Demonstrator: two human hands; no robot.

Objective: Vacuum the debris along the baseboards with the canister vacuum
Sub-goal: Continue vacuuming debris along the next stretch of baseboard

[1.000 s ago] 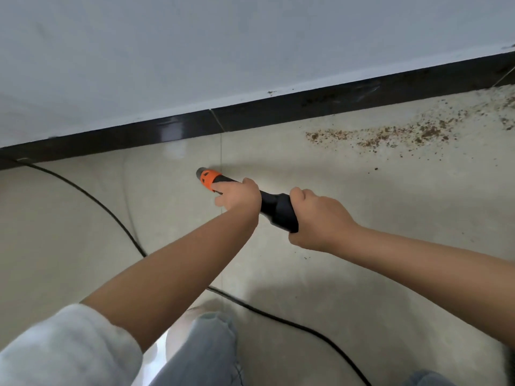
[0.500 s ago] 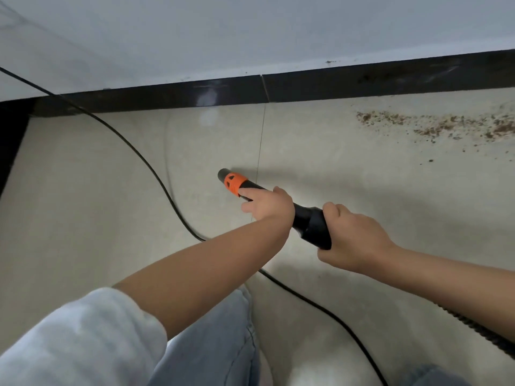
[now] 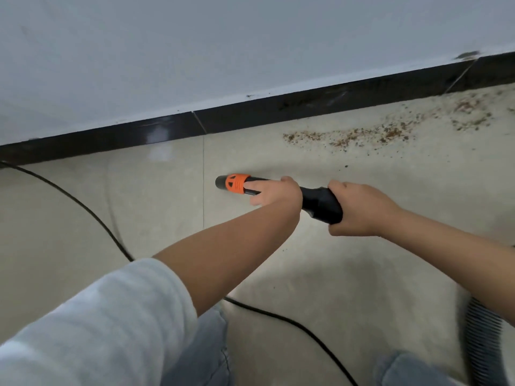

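Two bare hands hold a black vacuum nozzle point(image 3: 320, 200) with an orange collar point(image 3: 236, 183) above a pale tiled floor point(image 3: 83, 232). The left hand point(image 3: 274, 194) curls its grip around the shaft near the collar; the right hand point(image 3: 359, 208) clenches the thicker rear. Brown debris point(image 3: 356, 136) lies beyond the right hand, beside the dark baseboard point(image 3: 139, 137). A black cord point(image 3: 92, 214) trails left of the hands.

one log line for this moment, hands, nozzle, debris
left hand grips nozzle | right hand grips handle | nozzle tip short of baseboard | debris on floor to the right, not yet reached
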